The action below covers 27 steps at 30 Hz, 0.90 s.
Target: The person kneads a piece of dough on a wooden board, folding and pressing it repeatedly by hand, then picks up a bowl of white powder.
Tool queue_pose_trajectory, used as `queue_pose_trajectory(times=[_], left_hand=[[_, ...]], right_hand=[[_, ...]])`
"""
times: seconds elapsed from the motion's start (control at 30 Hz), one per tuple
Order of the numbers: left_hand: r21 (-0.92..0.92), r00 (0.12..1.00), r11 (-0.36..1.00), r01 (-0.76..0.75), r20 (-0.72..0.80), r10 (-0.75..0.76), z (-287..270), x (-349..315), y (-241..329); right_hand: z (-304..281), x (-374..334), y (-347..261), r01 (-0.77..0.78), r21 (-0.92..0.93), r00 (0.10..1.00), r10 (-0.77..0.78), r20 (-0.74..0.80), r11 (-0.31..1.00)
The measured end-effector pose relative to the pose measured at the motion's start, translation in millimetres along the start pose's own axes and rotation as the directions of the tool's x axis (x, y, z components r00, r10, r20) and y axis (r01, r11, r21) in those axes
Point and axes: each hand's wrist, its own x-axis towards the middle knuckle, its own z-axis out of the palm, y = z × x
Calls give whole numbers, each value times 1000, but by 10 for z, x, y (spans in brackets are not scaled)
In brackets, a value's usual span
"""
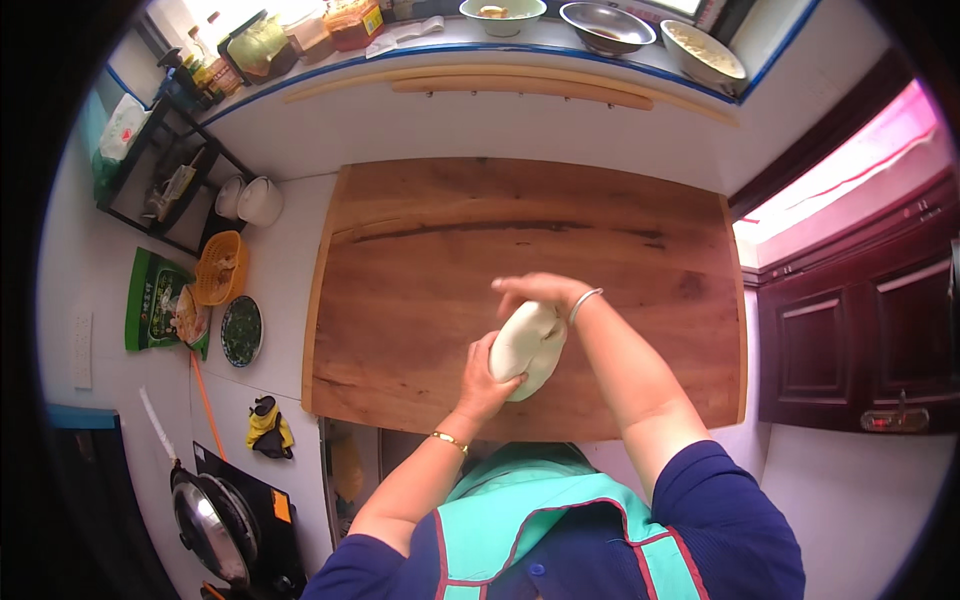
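A smooth white lump of dough (526, 352), oval and creased at one side, is held above the wooden board (420, 290) near its front edge. My left hand (484, 378) grips it from the lower left, with the thumb across its near end. At its far end is my right hand (540, 290), fingers stretched out to the left and not wrapped round the dough. The heel of that hand looks to be at the dough's upper right edge; exact contact is partly hidden.
Long rolling pins (520, 88) hang on the far wall under a sill with bowls (608, 27) and jars. At left are a yellow basket (221, 267), a plate of chopped greens (242, 331) and a lidded pan (212, 525). A dark red cabinet (860, 340) stands right.
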Motion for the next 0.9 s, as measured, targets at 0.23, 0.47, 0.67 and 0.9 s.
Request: queue_pose_trajectory(times=[0.23,0.47,0.67,0.9], left_hand=[[-162,972,969,186,172,-157,-206,123,-606],[-5,971,985,-171,-172,168,-592,-172,-80],[268,834,802,-533,5,552,-286,-2,-175],[216,926,900,-378,108,362,-179,1002,-256]], right_hand=[[1367,-262,77,103,-615,722,-484,-494,782],[2001,-115,769,-105,-884,289,-837,-465,455],[1747,162,694,-243,-915,403,-824,-398,323],[950,648,547,132,-790,459,-743,-486,598]])
